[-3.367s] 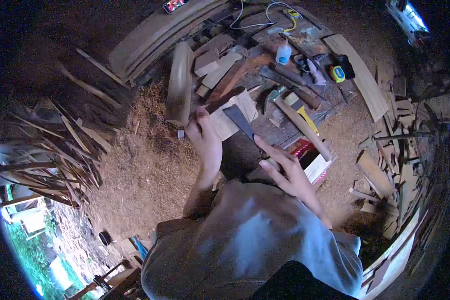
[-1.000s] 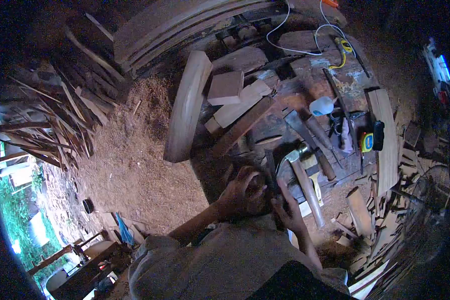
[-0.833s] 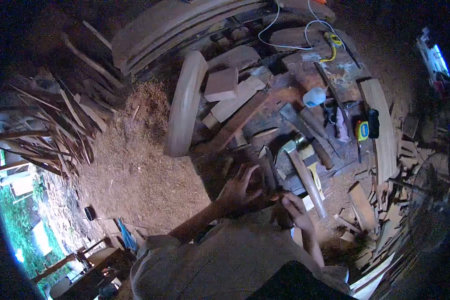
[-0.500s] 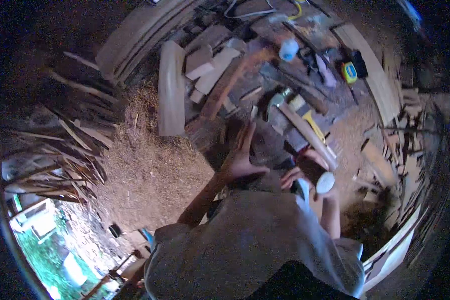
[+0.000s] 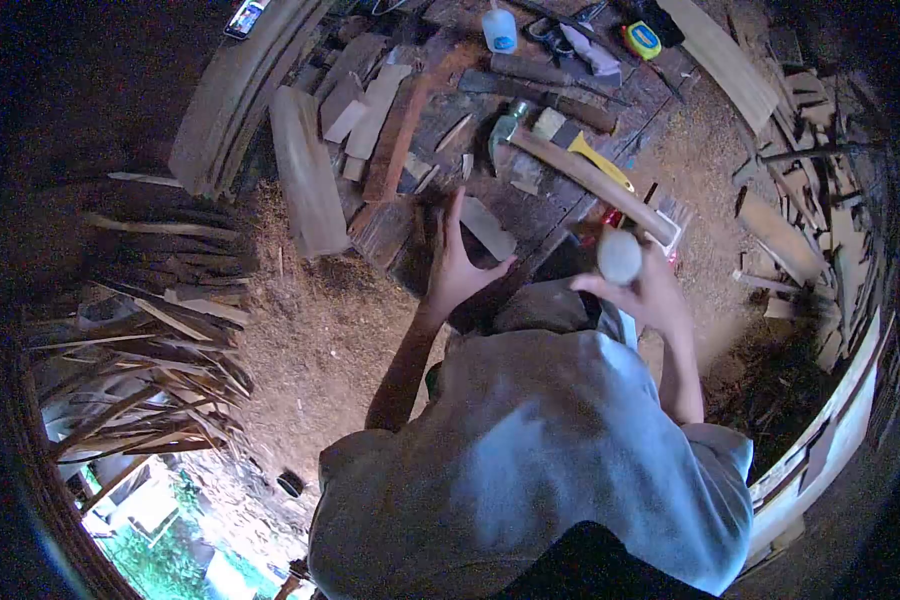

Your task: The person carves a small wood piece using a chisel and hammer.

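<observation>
Wood offcut [image 5: 487, 228] at the spread, empty left hand [image 5: 457, 268]; right hand [image 5: 652, 292] grips a pale knob [image 5: 620, 257] (tool unclear). I'd steady the wood first.

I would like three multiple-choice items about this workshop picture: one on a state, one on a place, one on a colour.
1. The left hand is:
A. shut in a fist
B. open, with the fingers spread
C. shut on a saw

2. The pale round object is:
A. in the right hand
B. on the sawdust floor
C. in the left hand

3. The tape measure is mostly:
A. red
B. white
C. yellow

Answers:
1 B: its fingers stand apart and hold nothing.
2 A: the right hand's fingers close round it.
3 C: its case shows yellow.
</observation>
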The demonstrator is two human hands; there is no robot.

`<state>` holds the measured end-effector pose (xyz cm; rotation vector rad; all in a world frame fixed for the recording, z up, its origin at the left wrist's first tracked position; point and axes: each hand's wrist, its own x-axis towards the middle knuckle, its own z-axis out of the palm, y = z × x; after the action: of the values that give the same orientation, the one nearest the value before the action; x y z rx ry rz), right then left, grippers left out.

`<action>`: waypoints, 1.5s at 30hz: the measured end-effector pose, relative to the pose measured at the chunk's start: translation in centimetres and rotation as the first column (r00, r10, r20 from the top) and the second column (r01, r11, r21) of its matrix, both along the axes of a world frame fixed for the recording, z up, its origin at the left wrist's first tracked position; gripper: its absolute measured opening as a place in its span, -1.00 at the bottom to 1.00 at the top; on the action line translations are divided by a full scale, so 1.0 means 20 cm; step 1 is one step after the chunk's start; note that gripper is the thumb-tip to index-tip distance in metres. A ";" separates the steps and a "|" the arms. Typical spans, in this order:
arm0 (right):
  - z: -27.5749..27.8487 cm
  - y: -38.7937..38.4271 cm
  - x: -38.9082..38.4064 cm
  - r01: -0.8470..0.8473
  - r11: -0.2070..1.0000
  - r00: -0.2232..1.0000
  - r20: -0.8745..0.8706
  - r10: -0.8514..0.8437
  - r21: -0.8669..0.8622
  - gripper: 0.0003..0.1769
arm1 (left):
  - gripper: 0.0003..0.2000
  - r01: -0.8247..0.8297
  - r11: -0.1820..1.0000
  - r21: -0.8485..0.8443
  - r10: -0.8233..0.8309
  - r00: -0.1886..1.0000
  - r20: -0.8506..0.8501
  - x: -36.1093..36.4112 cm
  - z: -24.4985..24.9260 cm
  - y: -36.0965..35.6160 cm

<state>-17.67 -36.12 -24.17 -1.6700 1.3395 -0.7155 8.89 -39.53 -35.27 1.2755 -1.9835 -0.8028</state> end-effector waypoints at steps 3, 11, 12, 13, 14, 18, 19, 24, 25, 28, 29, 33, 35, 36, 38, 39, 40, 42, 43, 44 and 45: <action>0.01 -0.09 0.05 0.074 0.935 0.959 -0.231 -0.162 -0.348 -0.37 | 0.14 -0.047 0.999 0.009 0.047 0.999 -0.010 -0.02 -0.01 0.03; 0.02 -0.23 0.17 0.154 0.987 0.844 0.524 -0.112 -0.036 -0.62 | 0.20 -0.194 0.978 0.079 0.205 0.964 -0.168 -0.04 -0.11 0.11; 0.05 -0.25 0.20 0.134 0.991 0.928 0.351 -0.130 0.012 -0.65 | 0.19 -0.196 0.977 0.088 0.210 0.960 -0.184 -0.04 -0.10 0.11; 0.06 -0.27 0.21 0.124 0.990 0.978 0.163 -0.132 0.061 -0.67 | 0.18 -0.197 0.975 0.098 0.213 0.956 -0.201 -0.05 -0.09 0.11; 0.00 -0.30 0.23 0.046 0.999 0.943 0.329 -0.045 0.007 -0.66 | 0.18 -0.209 0.973 0.101 0.226 0.952 -0.205 -0.05 -0.07 0.11; -0.03 -0.31 0.32 0.072 0.997 0.874 0.483 -0.054 -0.019 -0.41 | 0.18 -0.229 0.968 0.104 0.244 0.956 -0.163 -0.05 -0.07 0.10; -0.06 -0.32 0.31 -0.020 0.996 0.858 0.513 -0.024 0.082 -0.44 | 0.17 -0.196 0.979 0.055 0.203 0.964 -0.174 -0.04 -0.09 0.09; -0.32 -0.33 0.35 0.104 0.992 0.796 0.592 -0.127 0.073 -0.69 | 0.17 -0.178 0.965 0.191 0.202 0.973 -0.112 -0.01 -0.06 0.09; -0.31 -0.34 0.35 0.059 0.994 0.756 0.646 -0.103 0.089 -0.70 | 0.16 -0.180 0.962 0.207 0.202 0.975 -0.091 -0.01 -0.06 0.09; -0.30 -0.34 0.37 0.050 0.994 0.710 0.696 -0.106 0.100 -0.71 | 0.16 -0.165 0.974 0.154 0.184 0.976 -0.119 -0.01 -0.07 0.08; -0.29 -0.33 0.37 0.088 0.992 0.707 0.695 -0.130 0.096 -0.71 | 0.16 -0.165 0.974 0.155 0.184 0.975 -0.120 -0.01 -0.07 0.08; -0.30 -0.34 0.39 0.107 0.992 0.739 0.662 -0.125 0.067 -0.72 | 0.18 -0.156 0.979 0.129 0.175 0.973 -0.149 -0.01 -0.06 0.07; -0.30 -0.34 0.38 0.092 0.992 0.726 0.676 -0.127 0.087 -0.72 | 0.19 -0.158 0.980 0.118 0.173 0.976 -0.131 -0.01 -0.07 0.07; -0.30 -0.34 0.39 0.091 0.992 0.726 0.676 -0.125 0.086 -0.72 | 0.19 -0.157 0.978 0.136 0.175 0.975 -0.134 -0.01 -0.07 0.07; -0.28 -0.34 0.39 0.073 0.995 0.712 0.695 -0.100 0.069 -0.71 | 0.19 -0.156 0.976 0.154 0.177 0.975 -0.137 -0.01 -0.08 0.08; -0.28 -0.33 0.39 0.072 0.995 0.713 0.694 -0.099 0.069 -0.71 | 0.20 -0.156 0.978 0.140 0.175 0.975 -0.136 -0.01 -0.09 0.07; -0.29 -0.33 0.38 0.082 0.994 0.738 0.666 -0.112 0.076 -0.71 | 0.20 -0.155 0.980 0.126 0.172 0.976 -0.135 -0.01 -0.09 0.07; -0.29 -0.33 0.39 0.091 0.992 0.761 0.636 -0.124 0.083 -0.70 | 0.18 -0.160 0.974 0.163 0.182 0.974 -0.134 -0.01 -0.08 0.08; -0.28 -0.33 0.39 0.094 0.990 0.759 0.636 -0.137 0.101 -0.71 | 0.17 -0.163 0.966 0.200 0.191 0.972 -0.133 0.00 -0.08 0.08; -0.28 -0.33 0.39 0.096 0.988 0.757 0.636 -0.150 0.118 -0.72 | 0.17 -0.163 0.966 0.199 0.192 0.972 -0.134 -0.01 -0.09 0.08; -0.28 -0.33 0.39 0.096 0.988 0.757 0.636 -0.149 0.118 -0.72 | 0.17 -0.159 0.970 0.186 0.189 0.970 -0.153 -0.01 -0.09 0.08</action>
<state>-9.77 -42.69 -29.82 -1.1085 0.9560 -1.1728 8.75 -38.00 -37.08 1.4086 -1.6710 -0.9778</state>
